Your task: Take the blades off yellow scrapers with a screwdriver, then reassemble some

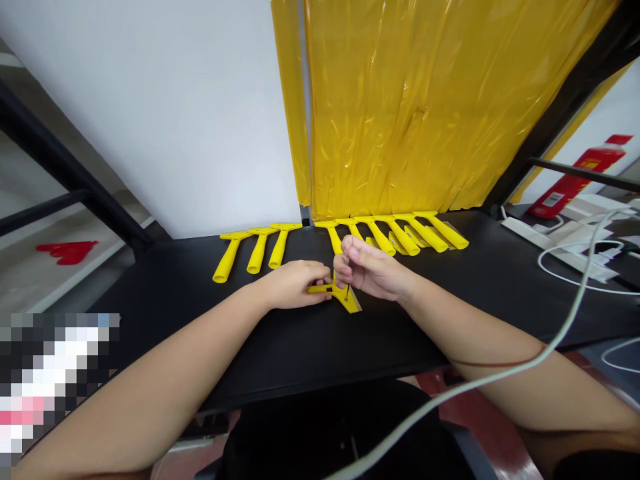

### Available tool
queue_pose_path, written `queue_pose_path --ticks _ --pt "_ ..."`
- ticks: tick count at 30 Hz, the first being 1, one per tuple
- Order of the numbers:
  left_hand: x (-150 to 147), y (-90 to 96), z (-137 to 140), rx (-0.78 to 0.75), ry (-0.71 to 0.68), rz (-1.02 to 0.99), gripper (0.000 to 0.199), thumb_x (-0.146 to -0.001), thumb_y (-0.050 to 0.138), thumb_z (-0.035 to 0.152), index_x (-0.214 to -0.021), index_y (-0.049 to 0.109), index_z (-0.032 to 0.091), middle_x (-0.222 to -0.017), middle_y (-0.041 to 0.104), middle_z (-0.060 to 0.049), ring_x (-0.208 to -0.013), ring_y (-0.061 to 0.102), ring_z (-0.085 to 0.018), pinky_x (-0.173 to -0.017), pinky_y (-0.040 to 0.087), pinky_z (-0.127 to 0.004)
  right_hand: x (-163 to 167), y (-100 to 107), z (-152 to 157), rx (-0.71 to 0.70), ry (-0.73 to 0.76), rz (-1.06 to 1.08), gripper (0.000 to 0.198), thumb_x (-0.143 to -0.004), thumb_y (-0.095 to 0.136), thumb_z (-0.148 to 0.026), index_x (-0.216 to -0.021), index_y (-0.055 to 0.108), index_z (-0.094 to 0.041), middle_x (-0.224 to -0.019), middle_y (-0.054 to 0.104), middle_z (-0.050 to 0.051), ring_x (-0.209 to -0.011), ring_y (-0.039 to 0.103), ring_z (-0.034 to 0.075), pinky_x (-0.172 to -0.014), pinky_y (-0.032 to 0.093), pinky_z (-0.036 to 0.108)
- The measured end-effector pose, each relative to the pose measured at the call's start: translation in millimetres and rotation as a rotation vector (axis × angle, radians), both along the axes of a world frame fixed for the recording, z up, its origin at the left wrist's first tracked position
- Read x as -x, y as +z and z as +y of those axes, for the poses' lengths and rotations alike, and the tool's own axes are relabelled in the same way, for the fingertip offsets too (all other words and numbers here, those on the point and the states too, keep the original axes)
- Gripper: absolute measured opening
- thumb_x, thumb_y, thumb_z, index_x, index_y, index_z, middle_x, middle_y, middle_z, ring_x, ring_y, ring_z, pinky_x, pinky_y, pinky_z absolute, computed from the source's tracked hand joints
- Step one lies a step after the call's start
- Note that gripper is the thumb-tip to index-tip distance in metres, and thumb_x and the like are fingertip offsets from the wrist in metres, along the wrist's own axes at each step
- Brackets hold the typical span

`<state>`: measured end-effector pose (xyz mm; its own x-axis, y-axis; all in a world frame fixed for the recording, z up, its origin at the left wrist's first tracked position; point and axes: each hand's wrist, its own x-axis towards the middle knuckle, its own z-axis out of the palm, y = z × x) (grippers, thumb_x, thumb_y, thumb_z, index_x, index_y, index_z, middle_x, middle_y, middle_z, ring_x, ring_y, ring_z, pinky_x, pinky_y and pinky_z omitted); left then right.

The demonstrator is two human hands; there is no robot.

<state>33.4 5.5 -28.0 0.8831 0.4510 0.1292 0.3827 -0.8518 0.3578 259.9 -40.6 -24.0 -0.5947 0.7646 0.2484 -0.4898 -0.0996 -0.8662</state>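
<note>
A yellow scraper [344,298] lies on the black tabletop [280,347], its wide head toward me and a strip of blade along the right edge. My left hand [295,283] grips the left side of the head, fingers closed around it. Above the head, my right hand [370,268] is closed on a slim tool like a screwdriver [348,291]. Only the dark shaft shows, upright, its tip at a screw in the scraper head; the handle is hidden in my fingers.
Three yellow scrapers [257,253] lie at the back left, several more scrapers [405,233] at the back right. A white panel and yellow film [400,107] stand behind. To the right are a red bottle [575,177], power strips and a white cable [500,377] crossing my right forearm.
</note>
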Motion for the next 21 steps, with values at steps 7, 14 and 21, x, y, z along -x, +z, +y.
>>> queue_pose_path --ticks 7,14,21 --pt "0.8 -1.4 0.6 -0.082 -0.021 0.008 0.02 -0.095 0.068 0.039 -0.088 0.064 0.021 -0.087 0.067 -0.002 -0.075 0.064 -0.017 -0.072 0.047 -0.028 -0.9 -2.2 2.0 -0.005 0.032 -0.001 0.033 -0.101 0.066 -0.053 -0.098 0.063 -0.02 -0.063 0.038 -0.009 -0.056 0.034 0.01 -0.07 0.047 0.03" --pt "0.9 -0.9 -0.1 -0.108 -0.03 0.028 0.019 -0.096 0.067 0.038 -0.091 0.064 0.021 -0.086 0.065 -0.001 -0.077 0.063 -0.017 -0.073 0.046 -0.028 -6.6 -0.4 3.7 -0.039 -0.058 -0.05 0.034 -0.091 0.08 -0.046 -0.085 0.061 -0.019 -0.089 0.059 0.0 -0.079 0.057 0.013 -0.077 0.049 0.03" --pt "1.5 -0.7 0.2 -0.108 -0.024 0.043 0.018 -0.097 0.067 0.038 -0.095 0.065 0.021 -0.087 0.065 -0.001 -0.077 0.063 -0.017 -0.072 0.046 -0.029 -6.5 -0.4 3.1 -0.03 0.058 -0.03 0.036 -0.103 0.061 -0.057 -0.097 0.063 -0.021 -0.059 0.038 -0.009 -0.055 0.037 0.011 -0.069 0.045 0.029"
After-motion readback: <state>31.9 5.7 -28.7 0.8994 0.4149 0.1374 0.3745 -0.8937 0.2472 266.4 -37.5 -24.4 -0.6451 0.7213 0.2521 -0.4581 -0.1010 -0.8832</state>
